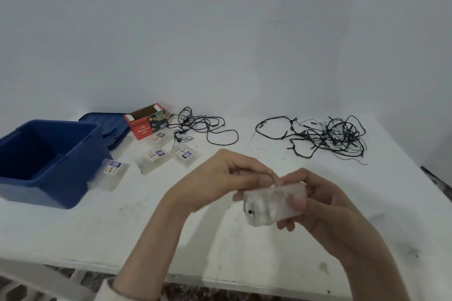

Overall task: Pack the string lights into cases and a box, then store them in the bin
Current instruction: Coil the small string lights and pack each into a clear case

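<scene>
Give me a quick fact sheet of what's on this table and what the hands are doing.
right hand: grips a clear case
left hand: pinches a thin strand at that case's top, blurred
table: four labelled cases, open red LED lights box, small string light tangle, large string light tangle
blue bin: open, no cases seen inside
blue lid: behind the bin

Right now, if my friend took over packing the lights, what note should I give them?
Right hand holds a clear case in its grip; left hand pinches at the case's top, blurred.
Four other cases lie on the table beside the blue bin; whether filled, cannot tell.
Red box stands open; a black light tangle lies beside it, a bigger tangle farther right.
Left: pack both tangles, put everything in the bin.
</scene>
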### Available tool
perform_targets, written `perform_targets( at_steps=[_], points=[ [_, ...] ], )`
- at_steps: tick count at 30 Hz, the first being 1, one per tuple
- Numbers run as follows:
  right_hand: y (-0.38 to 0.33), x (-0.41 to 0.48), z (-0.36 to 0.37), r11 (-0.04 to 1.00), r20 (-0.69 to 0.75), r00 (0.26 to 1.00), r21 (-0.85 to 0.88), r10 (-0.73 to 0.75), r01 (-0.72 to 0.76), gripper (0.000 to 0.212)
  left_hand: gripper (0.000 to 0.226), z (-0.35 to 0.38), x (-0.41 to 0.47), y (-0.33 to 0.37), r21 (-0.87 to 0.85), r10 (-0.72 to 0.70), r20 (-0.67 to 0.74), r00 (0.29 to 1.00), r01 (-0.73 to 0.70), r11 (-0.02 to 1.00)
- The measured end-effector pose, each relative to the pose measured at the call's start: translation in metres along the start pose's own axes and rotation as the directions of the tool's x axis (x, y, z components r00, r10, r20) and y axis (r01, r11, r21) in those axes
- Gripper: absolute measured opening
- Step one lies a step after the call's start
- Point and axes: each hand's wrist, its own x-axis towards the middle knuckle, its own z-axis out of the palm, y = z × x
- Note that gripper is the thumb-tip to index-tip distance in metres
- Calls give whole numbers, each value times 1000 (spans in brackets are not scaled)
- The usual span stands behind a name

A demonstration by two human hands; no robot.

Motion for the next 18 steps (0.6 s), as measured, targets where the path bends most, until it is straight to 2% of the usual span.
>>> perform_targets(
  at_steps=[2,4,7,9,11,14,16,18],
  points=[
    [5,4,12,990,-62,998,137,-22,31,39,22,14,0,-17,-195,-32,-122,992,8,981],
    [9,10,21,973,-186,982,216,-38,79,38,23,24,0,-30,-289,-81,-264,961,2,957],
    [13,15,28,963,-343,937,224,-64,147,26,28,31,-2,-37,-183,-51,-405,913,-26,983],
    [12,17,29,965,-417,902,172,-109,196,33,15,29,-5,-33,-41,2,-405,914,-20,999],
    [10,19,28,970,-486,851,27,-198,241,39,17,28,-9,-30,17,0,-334,943,6,1000],
    [9,20,27,941,-515,787,-209,-338,267,30,29,30,-16,-23,-88,-95,-282,955,73,993],
    [8,20,28,915,-500,771,-285,-395,284,20,32,32,-20,-18,-130,-144,-268,953,113,985],
    [4,20,28,903,-482,769,-308,-420,300,18,31,31,-23,-13,-85,-167,-229,959,152,985]
  ],
)
